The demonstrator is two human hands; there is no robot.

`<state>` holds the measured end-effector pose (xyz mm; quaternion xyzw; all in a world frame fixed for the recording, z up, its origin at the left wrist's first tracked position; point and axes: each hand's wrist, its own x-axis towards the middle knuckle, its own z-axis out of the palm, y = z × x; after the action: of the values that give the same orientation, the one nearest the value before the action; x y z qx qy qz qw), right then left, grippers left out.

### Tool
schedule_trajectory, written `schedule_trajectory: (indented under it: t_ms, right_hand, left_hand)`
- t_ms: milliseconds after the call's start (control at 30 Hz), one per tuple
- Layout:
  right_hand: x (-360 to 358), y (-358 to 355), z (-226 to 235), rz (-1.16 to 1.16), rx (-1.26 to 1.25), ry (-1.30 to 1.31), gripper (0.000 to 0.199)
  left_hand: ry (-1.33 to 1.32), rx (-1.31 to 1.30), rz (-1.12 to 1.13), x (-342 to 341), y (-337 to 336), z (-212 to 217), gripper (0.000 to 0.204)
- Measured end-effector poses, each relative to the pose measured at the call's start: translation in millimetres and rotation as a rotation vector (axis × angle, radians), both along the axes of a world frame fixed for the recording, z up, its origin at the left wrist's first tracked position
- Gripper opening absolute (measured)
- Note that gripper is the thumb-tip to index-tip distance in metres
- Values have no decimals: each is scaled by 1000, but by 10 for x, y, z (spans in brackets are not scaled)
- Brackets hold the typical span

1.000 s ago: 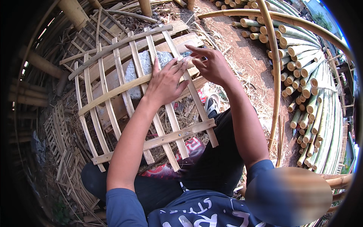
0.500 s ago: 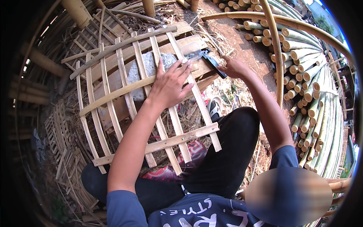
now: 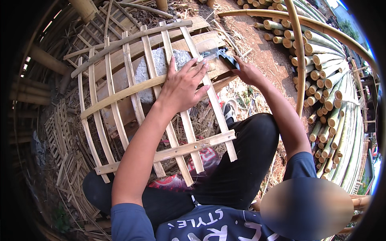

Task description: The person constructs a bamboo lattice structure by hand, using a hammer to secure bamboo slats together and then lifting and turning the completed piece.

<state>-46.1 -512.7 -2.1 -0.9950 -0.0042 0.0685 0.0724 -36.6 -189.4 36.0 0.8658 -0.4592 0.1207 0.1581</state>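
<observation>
A lattice of split bamboo slats (image 3: 120, 120) lies tilted across my lap and over a wooden board. My left hand (image 3: 183, 84) rests flat on the slats with fingers spread, pressing them down near a grey stone (image 3: 155, 70) under the lattice. At the lattice's far right edge, my right hand (image 3: 247, 72) grips the dark handle of a metal tool (image 3: 221, 54). The tool's head sits against the upper end of a slat. My knees in black trousers are under the frame's near end.
A stack of cut bamboo poles (image 3: 329, 92) fills the right side. Two long bent bamboo strips (image 3: 299, 48) arch over it. Other finished lattices and scrap slats (image 3: 60, 136) lie at the left. Straw and shavings cover the ground.
My right hand left the slats, moved right and took hold of the tool, which now lies against the lattice's upper right. My left hand stayed pressed on the slats.
</observation>
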Motion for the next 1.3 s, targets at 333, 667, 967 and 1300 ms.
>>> schedule_trajectory:
  t_ms: [333,667,967,1300]
  right_hand:
    - [-126,-247,76,-437,617,-54,55]
    - [-659,100,1009,-592,1184,-161,32]
    - [-924,717,1172,-264,968,-104,56]
    - [-992,1224,1440,39,442,-380,48]
  left_hand:
    - [18,16,5,2,-14,-2,59]
    - [16,40,15,2,-11,-1,61]
    - [15,70,23,-1,-15,3,61]
    - [3,59,25,7,4,0,60]
